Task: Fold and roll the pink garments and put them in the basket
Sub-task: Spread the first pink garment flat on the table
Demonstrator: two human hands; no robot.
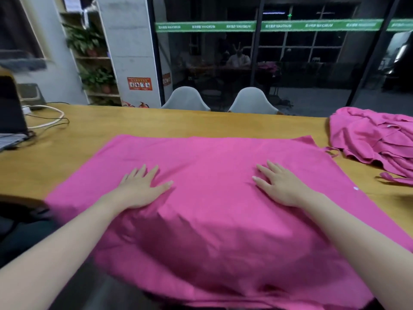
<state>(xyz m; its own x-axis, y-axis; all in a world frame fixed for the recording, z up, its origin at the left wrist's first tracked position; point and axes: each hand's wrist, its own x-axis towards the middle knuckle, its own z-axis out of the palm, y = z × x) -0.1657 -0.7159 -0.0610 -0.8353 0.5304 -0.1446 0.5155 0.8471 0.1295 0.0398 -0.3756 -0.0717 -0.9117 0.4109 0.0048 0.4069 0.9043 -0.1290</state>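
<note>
Pink cloth, one big pink garment (214, 198), lies spread on the wooden table (89, 135), and its near part hangs off the table's front edge. The left hand (139, 189) and right hand (280, 185) both press flat on it, fingers straight and grasping nothing.

I think the hanging part could pull the garment off the table once the hands lift, because so much of it droops down. A fold could also come out crooked over the bumps near the left hand.

Right of the garment, a pile of more pink garments (377, 139) sits near; its strings (333, 151) could snag. Left of the garment lie cables (51, 118) and a laptop (11, 121), well apart. Behind the garment there is bare table. No basket shows.
</note>
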